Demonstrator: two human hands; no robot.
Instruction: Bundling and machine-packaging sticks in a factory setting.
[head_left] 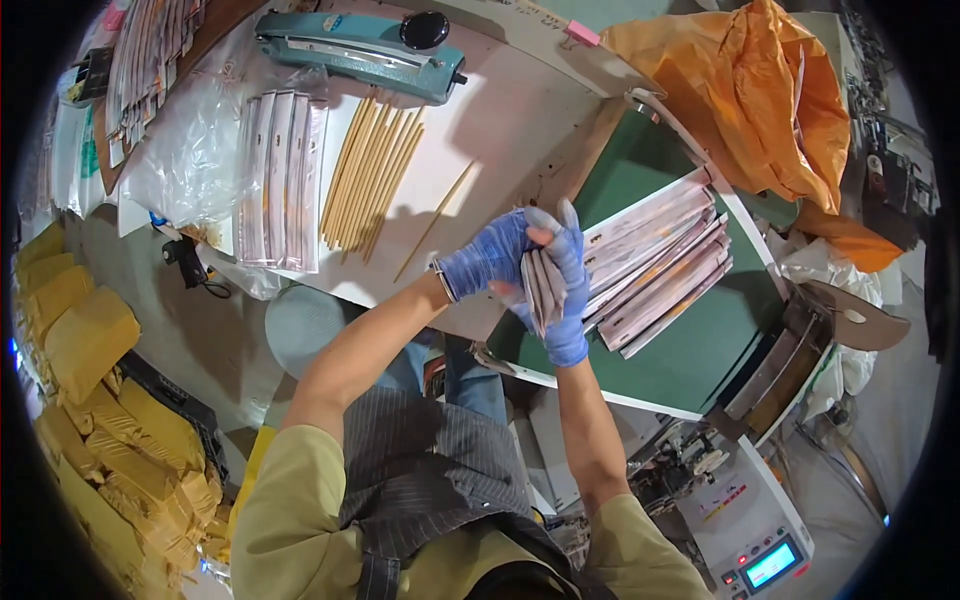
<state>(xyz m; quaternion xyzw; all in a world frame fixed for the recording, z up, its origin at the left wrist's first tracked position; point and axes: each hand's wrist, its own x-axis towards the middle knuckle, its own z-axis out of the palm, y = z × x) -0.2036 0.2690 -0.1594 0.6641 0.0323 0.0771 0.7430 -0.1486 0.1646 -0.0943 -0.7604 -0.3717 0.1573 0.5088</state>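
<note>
Both my hands wear blue gloves with some fingertips bare. Between them is a small bundle of slim printed packets [543, 290], held upright at a slant over the near left edge of the green conveyor belt [650, 160]. My right hand [570, 290] wraps the bundle from its right side. My left hand [503, 248] closes on it from the left, fingers near its upper end. Right of my hands, a fanned pile of similar long packets [665, 260] lies on the belt. Left of them, one loose thin wooden stick [434, 220] lies apart from a row of sticks [370, 180] on the pale table.
A teal bag sealer [360, 55] with a black knob stands at the table's back. Bundled packets [280, 180] in clear plastic lie left. An orange bag [740, 100] sits beyond the belt. Yellow wrapped packages [130, 440] are stacked lower left; a control box [750, 520] stands lower right.
</note>
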